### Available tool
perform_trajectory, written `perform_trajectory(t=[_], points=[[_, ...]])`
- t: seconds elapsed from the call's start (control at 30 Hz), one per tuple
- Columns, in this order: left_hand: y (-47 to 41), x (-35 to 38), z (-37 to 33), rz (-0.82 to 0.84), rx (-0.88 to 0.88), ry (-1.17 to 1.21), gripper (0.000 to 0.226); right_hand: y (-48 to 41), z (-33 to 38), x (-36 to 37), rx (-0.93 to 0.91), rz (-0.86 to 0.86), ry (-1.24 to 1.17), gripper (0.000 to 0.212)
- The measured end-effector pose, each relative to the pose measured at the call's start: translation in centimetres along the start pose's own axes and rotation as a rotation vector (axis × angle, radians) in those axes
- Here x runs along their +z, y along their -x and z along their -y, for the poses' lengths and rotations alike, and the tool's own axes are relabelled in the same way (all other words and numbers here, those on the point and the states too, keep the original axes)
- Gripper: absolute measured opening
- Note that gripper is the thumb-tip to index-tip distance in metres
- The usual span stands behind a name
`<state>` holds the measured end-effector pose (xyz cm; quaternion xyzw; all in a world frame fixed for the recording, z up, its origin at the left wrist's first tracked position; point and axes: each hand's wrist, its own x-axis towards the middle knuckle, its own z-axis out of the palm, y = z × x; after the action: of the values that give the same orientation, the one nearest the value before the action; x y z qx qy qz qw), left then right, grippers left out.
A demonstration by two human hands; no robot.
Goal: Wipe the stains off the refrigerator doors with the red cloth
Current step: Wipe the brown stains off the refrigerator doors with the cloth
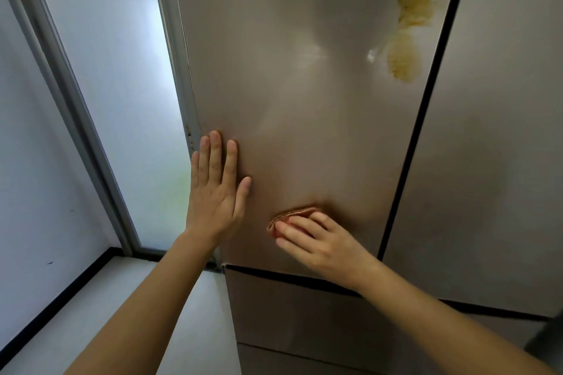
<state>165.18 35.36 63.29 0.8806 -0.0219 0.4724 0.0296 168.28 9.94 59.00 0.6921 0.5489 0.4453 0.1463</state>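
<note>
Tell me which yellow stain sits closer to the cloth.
The lower stain is closer to the red cloth; the upper stain sits farther up the door.

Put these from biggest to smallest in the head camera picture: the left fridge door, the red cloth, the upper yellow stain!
1. left fridge door
2. upper yellow stain
3. red cloth, mostly hidden under the right hand, so unsure.

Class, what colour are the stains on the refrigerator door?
Yellowish, mustard-like stains on the left refrigerator door, shown in the head view.
</note>
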Motion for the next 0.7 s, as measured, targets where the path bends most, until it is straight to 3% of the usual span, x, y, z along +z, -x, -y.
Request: perform_trajectory(t=[0.07, 0.17, 0.27, 0.53, 0.7], points=[[0.0, 0.1, -0.1, -0.004, -0.005, 0.012, 0.071, -1.1, -1.3, -1.2, 0.023, -0.069, -0.024, 0.034], [0.0, 0.3, -0.2, -0.014, -0.009, 0.022, 0.074, -4.1, -5.2, -4.5, 0.29, -0.324, -0.019, 0.037], [0.0, 0.3, -0.3, -0.002, -0.029, 0.02, 0.077, -5.0, -7.9, -6.3, 0.484, -0.426, 0.032, 0.033], [-0.9, 0.2, -2.6, -0.148, -0.088, 0.064, 0.074, 1.9, -5.0, -3.9, 0.255, -0.219, 0.084, 0.034], [-4.1, -0.5, -5.7, -0.238, -0.029, 0.044, 0.069, -0.9, -11.9, -10.0, 0.531, -0.506, 0.117, 0.03]])
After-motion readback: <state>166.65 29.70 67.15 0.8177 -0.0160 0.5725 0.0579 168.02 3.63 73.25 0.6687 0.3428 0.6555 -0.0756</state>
